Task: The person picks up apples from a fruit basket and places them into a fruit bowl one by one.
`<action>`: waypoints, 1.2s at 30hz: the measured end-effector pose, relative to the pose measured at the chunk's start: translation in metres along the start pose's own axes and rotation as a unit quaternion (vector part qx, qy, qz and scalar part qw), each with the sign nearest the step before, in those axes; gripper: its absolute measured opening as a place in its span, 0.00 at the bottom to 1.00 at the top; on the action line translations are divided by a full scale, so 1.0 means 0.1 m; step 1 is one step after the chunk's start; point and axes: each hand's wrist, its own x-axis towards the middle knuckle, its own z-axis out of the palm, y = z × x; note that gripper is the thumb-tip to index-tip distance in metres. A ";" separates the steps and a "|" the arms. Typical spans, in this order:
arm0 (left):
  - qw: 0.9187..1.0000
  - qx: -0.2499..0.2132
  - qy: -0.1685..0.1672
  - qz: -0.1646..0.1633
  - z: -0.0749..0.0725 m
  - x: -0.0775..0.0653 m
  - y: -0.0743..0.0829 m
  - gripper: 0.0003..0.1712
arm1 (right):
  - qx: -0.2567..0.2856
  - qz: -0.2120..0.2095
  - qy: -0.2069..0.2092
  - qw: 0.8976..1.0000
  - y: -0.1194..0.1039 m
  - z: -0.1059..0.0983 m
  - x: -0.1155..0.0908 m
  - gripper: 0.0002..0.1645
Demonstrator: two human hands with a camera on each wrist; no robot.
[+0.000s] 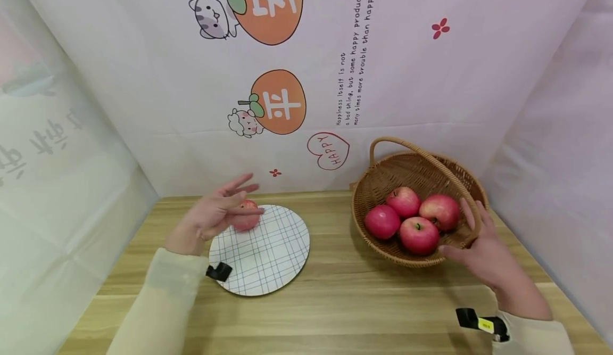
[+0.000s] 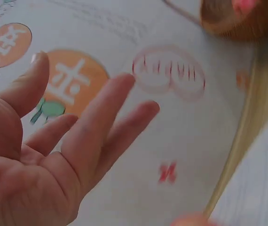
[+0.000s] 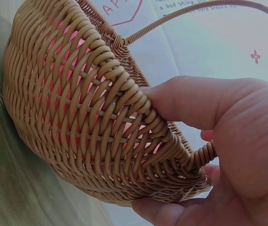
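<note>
My left hand point(image 1: 213, 216) hovers with fingers spread above a red apple point(image 1: 246, 223) on a round white plate point(image 1: 268, 262) with blue grid lines. In the left wrist view that hand point(image 2: 54, 155) holds nothing, and a blurred bit of the apple point(image 2: 193, 221) shows at the bottom edge. On the right, my right hand point(image 1: 493, 254) grips the side of a brown wicker basket point(image 1: 371, 184) near the foot of its handle. The right wrist view has the thumb over the woven rim and other fingers against the basket's outside point(image 3: 77, 108). Several red apples point(image 1: 419, 236) lie in the basket.
A wood-grain table point(image 1: 330, 302) carries the plate and basket. White printed cloth point(image 1: 392, 78) rises behind them, with more cloth at the left point(image 1: 72, 131) and right point(image 1: 555, 184) sides. The basket stands close to the back cloth.
</note>
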 end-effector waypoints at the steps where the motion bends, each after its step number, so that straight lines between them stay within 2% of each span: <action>1: 1.000 -0.023 -0.016 -0.001 0.08 0.03 -0.03 0.34 | 0.000 0.000 0.000 1.000 0.00 0.00 0.00 0.70; 4: 0.996 -0.076 -0.047 -0.009 0.32 0.15 -0.12 0.33 | 0.001 -0.002 0.001 1.000 0.00 0.00 0.01 0.70; 8: 0.993 -0.098 -0.067 -0.018 0.65 0.33 -0.25 0.32 | 0.000 -0.003 0.002 1.000 0.01 0.00 0.01 0.70; 15: 0.990 -0.098 -0.088 -0.043 1.24 0.64 -0.51 0.33 | 0.002 -0.016 0.009 1.000 0.01 0.00 0.02 0.70; 20: 0.990 -0.089 -0.087 -0.068 1.61 0.84 -0.71 0.33 | -0.002 -0.023 0.015 1.000 0.01 0.01 0.03 0.69; 24: 0.987 -0.102 -0.095 -0.084 1.81 0.97 -0.84 0.32 | -0.008 -0.017 0.014 1.000 0.00 0.01 0.02 0.68; 30: 0.982 -0.112 -0.121 -0.097 2.01 1.12 -0.99 0.31 | -0.019 -0.004 0.014 1.000 -0.02 0.02 0.03 0.67; 36: 0.984 -0.097 -0.106 -0.108 2.18 1.21 -1.13 0.33 | -0.036 -0.004 0.018 0.999 -0.07 0.02 0.02 0.66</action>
